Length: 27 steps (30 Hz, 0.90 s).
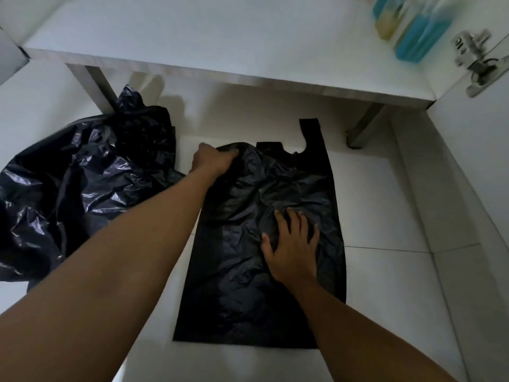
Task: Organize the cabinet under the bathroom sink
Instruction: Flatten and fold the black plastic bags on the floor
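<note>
Head: left hand [213, 161] grips bag [242, 293] edge, right hand [292, 249] presses.

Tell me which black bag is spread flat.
The right-hand bag, pressed by the right hand; the left bag lies crumpled in a heap.

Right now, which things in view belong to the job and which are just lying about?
Job: flat black bag, left hand gripping its top, right hand pressing it; crumpled black bags, probably next.
Lying about: blue bottle, yellowish bottle, cabinet hinge.
</note>
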Each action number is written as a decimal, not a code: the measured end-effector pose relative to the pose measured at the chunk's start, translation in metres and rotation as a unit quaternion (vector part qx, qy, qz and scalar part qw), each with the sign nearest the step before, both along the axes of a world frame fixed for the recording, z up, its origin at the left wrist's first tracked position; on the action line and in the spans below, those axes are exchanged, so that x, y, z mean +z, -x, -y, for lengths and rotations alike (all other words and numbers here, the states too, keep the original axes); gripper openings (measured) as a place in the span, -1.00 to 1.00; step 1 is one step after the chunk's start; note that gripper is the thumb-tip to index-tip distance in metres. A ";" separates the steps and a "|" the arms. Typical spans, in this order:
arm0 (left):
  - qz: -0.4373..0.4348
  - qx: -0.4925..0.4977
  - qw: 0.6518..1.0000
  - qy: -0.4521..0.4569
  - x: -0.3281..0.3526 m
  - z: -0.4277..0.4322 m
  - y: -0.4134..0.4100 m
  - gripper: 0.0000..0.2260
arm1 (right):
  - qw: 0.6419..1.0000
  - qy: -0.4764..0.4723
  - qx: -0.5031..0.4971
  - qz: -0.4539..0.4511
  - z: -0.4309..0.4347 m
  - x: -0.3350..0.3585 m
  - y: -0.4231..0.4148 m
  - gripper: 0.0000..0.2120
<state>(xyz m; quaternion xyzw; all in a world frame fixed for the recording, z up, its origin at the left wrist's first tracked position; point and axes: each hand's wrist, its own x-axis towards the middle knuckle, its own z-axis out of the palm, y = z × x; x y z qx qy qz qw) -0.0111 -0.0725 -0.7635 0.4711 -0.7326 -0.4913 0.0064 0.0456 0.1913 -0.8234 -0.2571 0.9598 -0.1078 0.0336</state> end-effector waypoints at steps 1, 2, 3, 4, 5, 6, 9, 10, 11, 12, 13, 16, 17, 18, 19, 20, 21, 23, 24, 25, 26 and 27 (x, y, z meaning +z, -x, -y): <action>-0.009 0.039 0.998 -0.049 0.003 0.006 0.009 -0.13 | 1.000 0.001 0.000 0.002 0.000 0.000 0.000 -0.40; -0.025 0.070 0.992 -0.104 0.004 0.011 0.018 -0.14 | 1.000 0.001 0.000 0.004 0.000 0.001 0.001 -0.40; -0.037 0.079 0.985 -0.151 0.005 0.014 0.023 -0.19 | 1.000 0.000 0.000 0.005 0.000 0.001 0.001 -0.40; -0.046 0.067 0.980 -0.183 0.005 0.015 0.027 -0.30 | 1.000 -0.003 0.000 0.007 0.000 0.002 0.001 -0.39; -0.047 0.047 0.979 -0.195 0.008 0.013 0.029 -0.45 | 1.000 -0.005 0.000 0.009 0.000 0.002 0.001 -0.39; -0.045 0.031 0.979 -0.196 0.010 0.013 0.032 -0.60 | 1.000 -0.005 0.000 0.009 0.000 0.002 0.001 -0.39; -0.079 0.042 0.974 -0.208 0.018 0.021 0.037 -0.68 | 1.000 0.000 0.000 0.006 0.000 0.001 0.001 -0.39; -0.109 0.055 0.969 -0.217 0.019 0.026 0.039 -0.67 | 1.000 0.003 0.000 0.007 -0.001 0.000 0.001 -0.39; -0.140 0.070 0.962 -0.223 0.021 0.030 0.040 -0.70 | 1.000 0.006 -0.001 0.011 -0.001 -0.001 0.001 -0.39; -0.171 0.080 0.956 -0.223 0.021 0.036 0.042 -0.75 | 1.000 0.008 -0.003 0.014 -0.001 -0.002 0.001 -0.39; -0.194 0.081 0.953 -0.217 0.022 0.041 0.044 -0.77 | 1.000 0.009 -0.005 0.016 -0.002 -0.002 0.001 -0.39; -0.233 0.070 0.951 -0.191 0.026 0.052 0.051 -0.69 | 1.000 0.005 -0.007 0.015 0.000 -0.002 0.002 -0.39; -0.247 0.069 0.947 -0.191 0.028 0.054 0.053 -0.68 | 1.000 0.005 -0.006 0.015 0.000 -0.002 0.002 -0.39; -0.265 0.073 0.941 -0.195 0.030 0.056 0.055 -0.65 | 1.000 0.005 -0.006 0.015 0.000 -0.002 0.002 -0.39; -0.284 0.077 0.934 -0.200 0.031 0.059 0.057 -0.63 | 1.000 0.006 -0.006 0.015 0.000 -0.002 0.002 -0.39; -0.299 0.080 0.929 -0.205 0.032 0.063 0.058 -0.62 | 1.000 0.005 -0.006 0.016 -0.001 -0.002 0.002 -0.39; -0.309 0.078 0.925 -0.206 0.034 0.067 0.057 -0.60 | 1.000 0.003 -0.006 0.018 -0.001 -0.002 0.002 -0.39; -0.304 0.060 0.935 -0.174 0.033 0.077 0.053 -0.55 | 1.000 0.001 -0.008 0.017 -0.001 -0.002 0.001 -0.39; -0.283 0.041 0.950 -0.129 0.030 0.081 0.049 -0.50 | 1.000 0.003 -0.008 0.014 -0.001 -0.002 0.001 -0.39; -0.258 0.017 0.963 -0.073 0.027 0.083 0.045 -0.45 | 1.000 0.006 -0.008 0.011 -0.001 -0.003 0.001 -0.40; -0.238 -0.009 0.971 -0.018 0.025 0.082 0.038 -0.42 | 1.000 0.010 -0.008 0.009 -0.001 -0.003 0.001 -0.40; -0.220 -0.038 0.974 0.032 0.023 0.077 0.030 -0.40 | 1.000 0.013 -0.009 0.007 0.000 -0.003 0.001 -0.41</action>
